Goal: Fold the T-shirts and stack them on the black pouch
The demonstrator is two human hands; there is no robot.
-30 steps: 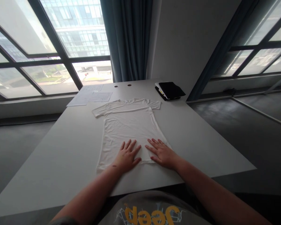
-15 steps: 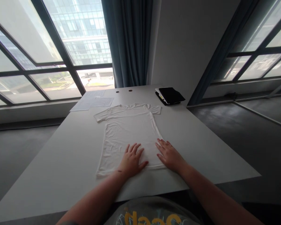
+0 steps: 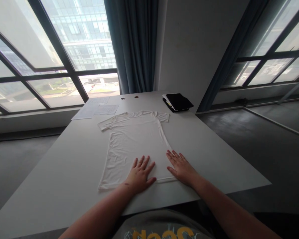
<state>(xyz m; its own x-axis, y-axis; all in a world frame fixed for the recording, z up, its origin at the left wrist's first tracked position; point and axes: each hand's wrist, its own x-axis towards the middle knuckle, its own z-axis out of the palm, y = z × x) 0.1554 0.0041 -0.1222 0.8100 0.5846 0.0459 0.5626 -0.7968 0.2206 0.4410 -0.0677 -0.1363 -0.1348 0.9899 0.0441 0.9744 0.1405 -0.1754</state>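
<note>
A white T-shirt [image 3: 137,139] lies spread on the white table [image 3: 64,172], its collar and short sleeves toward the far end and its hem toward me. Wrinkles run down its left side, while the middle looks flatter. My left hand [image 3: 141,176] rests palm down on the lower middle of the shirt, fingers spread. At the shirt's lower right edge, my right hand [image 3: 180,167] lies flat, its fingertips on the cloth near the side seam. Neither hand grips anything.
Several paper sheets [image 3: 92,111] lie at the table's far left. A black folder [image 3: 178,101] with papers inside sits at the far right. Behind the table hang blue curtains [image 3: 137,46] beside large windows [image 3: 52,89].
The whole view has shifted slightly. My left hand's fingers are straighter and more spread, and my right hand's fingers lie closer together. The shirt stays in place.
</note>
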